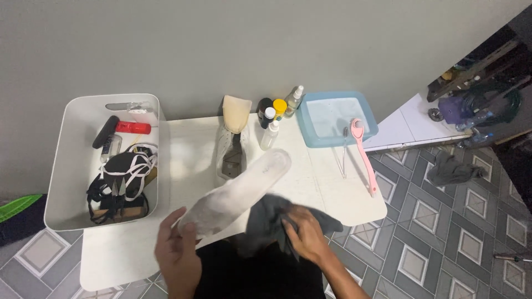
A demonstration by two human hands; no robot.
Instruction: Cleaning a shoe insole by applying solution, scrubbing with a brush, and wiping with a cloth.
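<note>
- Two hands share the work at the near edge of the white table: my left hand is closed around the heel end of a pale insole, and my right hand is bunched into a dark grey cloth.
- I see the insole's long axis running diagonally, from the left hand's grip at the lower left up to its free toe end at the upper right, which points toward the bottles.
- Cloth and right hand sit just to the right of and under the insole's middle, touching or nearly so; I cannot tell whether the cloth actually presses on it.
- My right hand is nearer the insole's middle; my left has only the heel.
- Behind the insole stands a white shoe, toe toward me, with a second, tan insole propped in its opening.
- Hidden from me: the insole's underside, the left fingers wrapped beneath it, and most of the right fingers inside the cloth.
- A white bin of tangled gear on the left is too cluttered to sort out; a blue tray and a pink brush lie well to the right.
</note>
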